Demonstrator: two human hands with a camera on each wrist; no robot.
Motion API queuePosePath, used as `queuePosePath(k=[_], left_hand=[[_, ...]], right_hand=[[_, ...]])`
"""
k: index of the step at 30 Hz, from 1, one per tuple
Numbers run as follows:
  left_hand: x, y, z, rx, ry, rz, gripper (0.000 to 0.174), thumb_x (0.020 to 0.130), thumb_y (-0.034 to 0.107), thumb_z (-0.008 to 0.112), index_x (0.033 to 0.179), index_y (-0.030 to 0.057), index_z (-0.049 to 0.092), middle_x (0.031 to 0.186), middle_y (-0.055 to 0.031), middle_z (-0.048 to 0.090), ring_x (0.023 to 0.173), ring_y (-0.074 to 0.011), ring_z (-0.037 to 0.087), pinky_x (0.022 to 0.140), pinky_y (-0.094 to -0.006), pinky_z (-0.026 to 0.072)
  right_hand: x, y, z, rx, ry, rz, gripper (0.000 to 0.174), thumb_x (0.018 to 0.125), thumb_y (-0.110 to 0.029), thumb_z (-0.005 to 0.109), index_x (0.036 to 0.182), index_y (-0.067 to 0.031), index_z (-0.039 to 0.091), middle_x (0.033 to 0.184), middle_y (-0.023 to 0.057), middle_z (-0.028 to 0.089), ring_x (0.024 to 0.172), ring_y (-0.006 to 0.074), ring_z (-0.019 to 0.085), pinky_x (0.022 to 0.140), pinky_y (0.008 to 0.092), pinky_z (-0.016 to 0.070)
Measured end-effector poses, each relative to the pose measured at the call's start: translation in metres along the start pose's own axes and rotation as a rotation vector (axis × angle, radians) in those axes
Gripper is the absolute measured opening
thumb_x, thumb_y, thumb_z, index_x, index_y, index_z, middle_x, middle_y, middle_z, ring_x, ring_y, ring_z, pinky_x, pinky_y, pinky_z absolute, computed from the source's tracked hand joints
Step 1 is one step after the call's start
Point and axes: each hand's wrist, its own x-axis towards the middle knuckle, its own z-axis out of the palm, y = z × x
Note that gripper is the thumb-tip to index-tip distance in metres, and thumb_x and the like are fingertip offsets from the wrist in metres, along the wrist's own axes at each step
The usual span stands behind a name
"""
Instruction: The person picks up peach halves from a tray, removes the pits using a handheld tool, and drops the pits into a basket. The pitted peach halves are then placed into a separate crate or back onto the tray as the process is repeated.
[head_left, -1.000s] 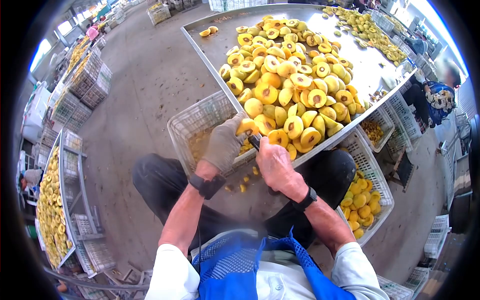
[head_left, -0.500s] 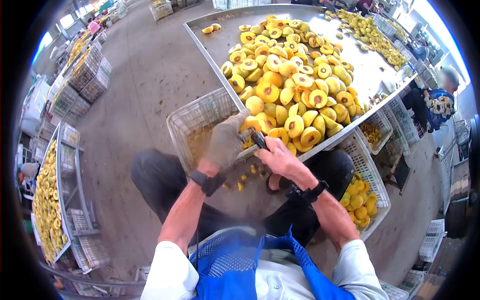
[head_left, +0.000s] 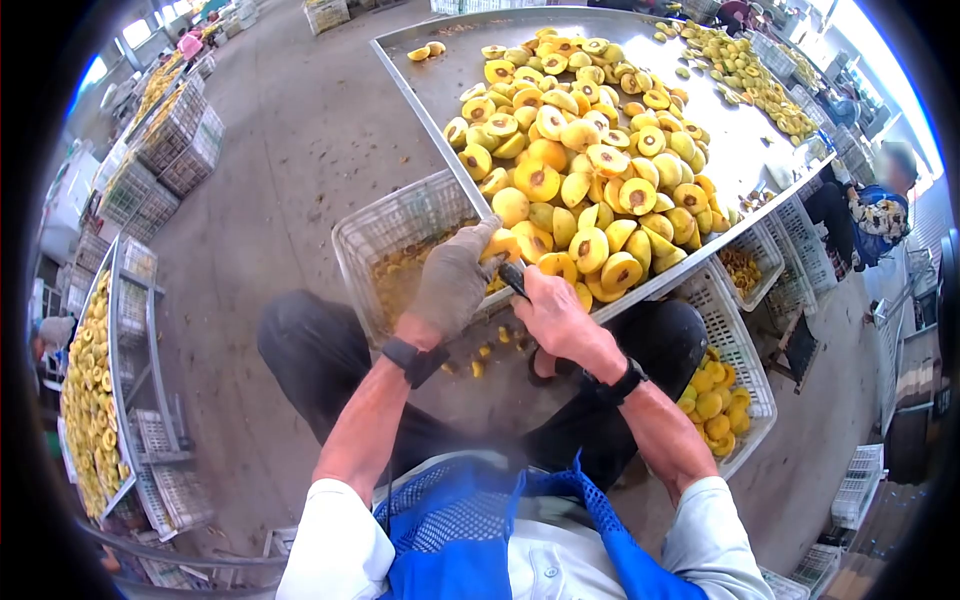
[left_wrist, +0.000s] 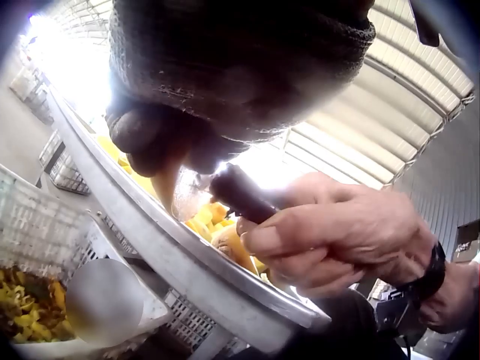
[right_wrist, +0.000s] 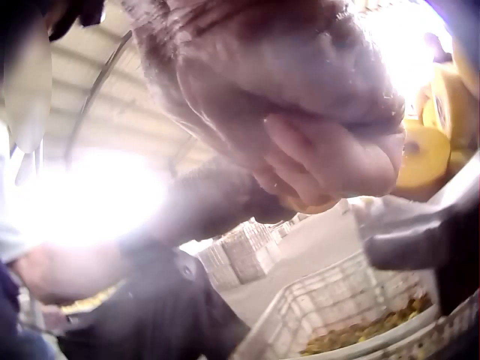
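Observation:
In the head view my gloved left hand holds a yellow peach half at the table's near corner. My bare right hand grips the black handle of a pitting knife, its working end against the fruit. The left wrist view shows the black handle between thumb and fingers, with a shiny curved blade close under the gloved fingers. Part of the peach half is hidden by the glove. Right beside both hands lies a heap of halved peaches, several with brown stone hollows showing.
The metal table has a raised rim. Below its corner stands a white crate with yellow scraps inside. Another crate by the right knee holds peaches. Scraps dot the floor between the feet. Another person sits at the right.
My right hand has turned and shifted slightly right and up, the knife handle tilting with it. The left hand keeps the peach half at the same corner.

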Motion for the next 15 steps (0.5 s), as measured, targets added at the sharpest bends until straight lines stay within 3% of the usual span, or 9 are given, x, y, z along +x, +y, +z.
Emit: queuePosePath(k=[2,5,7,8,10,11,13,14,15], left_hand=[[0.002,0.001,0.0,0.04,0.016,-0.001,0.051,0.089,0.009,0.073,0.138,0.0014,0.058,0.114,-0.0248,0.068,0.106,-0.0395,0.067,0.09,-0.0403,0.0534],[0.0,0.001,-0.001,-0.053,0.001,-0.094,0.053,0.089,0.007,0.074,0.138,0.0006,0.057,0.118,-0.0238,0.068,0.109,-0.0359,0.068,0.093,-0.0392,0.0534],[0.0,0.003,0.0,-0.122,0.067,-0.095,0.054,0.09,0.008,0.074,0.14,0.0008,0.057,0.121,-0.0214,0.068,0.109,-0.0307,0.068,0.094,-0.0374,0.0535],[-0.002,0.004,0.0,-0.191,0.13,-0.102,0.054,0.091,0.008,0.074,0.142,0.001,0.056,0.123,-0.019,0.069,0.109,-0.0256,0.069,0.095,-0.0356,0.0535],[-0.007,-0.003,0.006,-0.281,0.139,-0.132,0.055,0.092,0.008,0.073,0.143,0.0017,0.055,0.123,-0.0158,0.069,0.108,-0.0205,0.066,0.094,-0.0332,0.0539],[-0.008,-0.007,0.007,-0.371,0.145,-0.162,0.055,0.093,0.008,0.073,0.145,0.0023,0.055,0.124,-0.0125,0.069,0.107,-0.0154,0.064,0.093,-0.0308,0.0542],[-0.007,0.003,0.001,-0.399,0.111,-0.203,0.055,0.094,0.007,0.072,0.146,0.0025,0.054,0.123,-0.0106,0.069,0.105,-0.0133,0.063,0.091,-0.0293,0.0546],[-0.006,0.007,-0.002,-0.43,0.08,-0.241,0.055,0.095,0.006,0.071,0.147,0.0027,0.053,0.122,-0.0087,0.069,0.103,-0.0111,0.061,0.089,-0.0277,0.0551],[-0.006,0.004,-0.001,-0.431,0.084,-0.242,0.055,0.095,0.006,0.071,0.147,0.0027,0.053,0.122,-0.0087,0.069,0.103,-0.0111,0.061,0.089,-0.0277,0.0551]], right_hand=[[-0.001,-0.001,0.002,-0.146,0.034,-0.038,0.027,0.091,-0.02,0.06,0.102,0.004,0.057,0.085,0.0273,0.062,0.085,0.0437,0.061,0.078,0.0501,0.0483],[0.0,-0.009,-0.004,0.067,0.002,-0.014,0.024,0.091,-0.018,0.061,0.097,0.004,0.054,0.076,0.0201,0.061,0.072,0.0361,0.061,0.069,0.0455,0.0494],[0.0,-0.029,-0.018,0.411,-0.115,0.176,0.023,0.093,-0.02,0.065,0.086,-0.0028,0.05,0.068,0.0034,0.051,0.053,0.0168,0.048,0.049,0.0348,0.0382],[0.0,-0.029,-0.019,0.411,-0.116,0.178,0.023,0.093,-0.02,0.065,0.086,-0.0028,0.05,0.068,0.0034,0.051,0.053,0.0168,0.048,0.049,0.0348,0.0382],[0.002,-0.03,-0.018,0.769,-0.195,0.368,0.021,0.095,-0.019,0.064,0.086,-0.0067,0.049,0.069,-0.0053,0.046,0.054,0.0051,0.042,0.045,0.0274,0.0314],[0.003,-0.029,-0.017,0.771,-0.196,0.367,0.021,0.095,-0.019,0.064,0.086,-0.0067,0.049,0.069,-0.0053,0.046,0.054,0.0051,0.042,0.045,0.0274,0.0314],[0.005,-0.024,-0.013,0.778,-0.198,0.372,0.021,0.094,-0.016,0.063,0.086,-0.0038,0.048,0.064,0.002,0.051,0.053,0.017,0.049,0.049,0.0352,0.0395],[0.005,-0.021,-0.007,0.776,-0.2,0.371,0.021,0.094,-0.016,0.063,0.086,-0.0038,0.048,0.064,0.002,0.051,0.053,0.017,0.049,0.049,0.0352,0.0395],[0.004,-0.02,0.0,0.46,-0.023,0.161,0.02,0.094,-0.014,0.063,0.088,-0.0019,0.048,0.064,0.0084,0.053,0.055,0.0247,0.052,0.054,0.0401,0.0426]])
